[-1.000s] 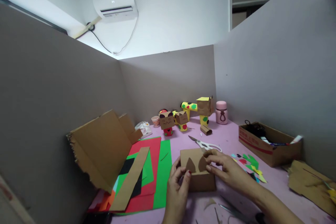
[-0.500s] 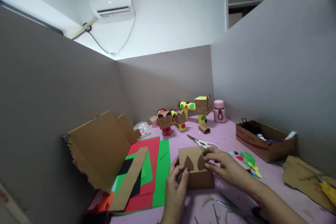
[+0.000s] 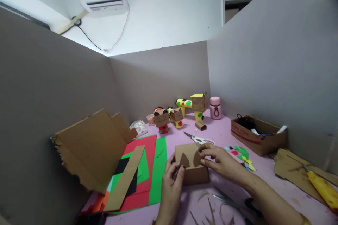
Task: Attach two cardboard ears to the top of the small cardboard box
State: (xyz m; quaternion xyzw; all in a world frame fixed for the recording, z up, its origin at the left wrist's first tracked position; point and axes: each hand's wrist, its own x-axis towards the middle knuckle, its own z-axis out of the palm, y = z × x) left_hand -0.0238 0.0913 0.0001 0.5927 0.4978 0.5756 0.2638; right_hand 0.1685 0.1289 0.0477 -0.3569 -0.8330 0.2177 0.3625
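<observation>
A small brown cardboard box [image 3: 191, 174] stands on the pink table [image 3: 219, 137] in front of me, with two darker ear-shaped cardboard pieces on its top face. My left hand [image 3: 171, 179] pinches the box's left edge beside the left ear piece. My right hand [image 3: 220, 161] reaches in from the right, its fingers closed on the right ear piece [image 3: 196, 160] and the box's upper right corner. White-handled scissors [image 3: 199, 139] lie just behind the box.
Cardboard sheets [image 3: 92, 147] lean on the left partition over red and green paper [image 3: 155, 161]. Paper-roll animal figures [image 3: 182, 112] and a pink jar [image 3: 215, 108] stand at the back. An open box of supplies [image 3: 257, 133], coloured cut-outs [image 3: 241, 153], a yellow cutter [image 3: 320, 188] and cardboard scraps lie right.
The view has shifted a little right and down. Both hands stay on the box, with almost no movement of the fingers.
</observation>
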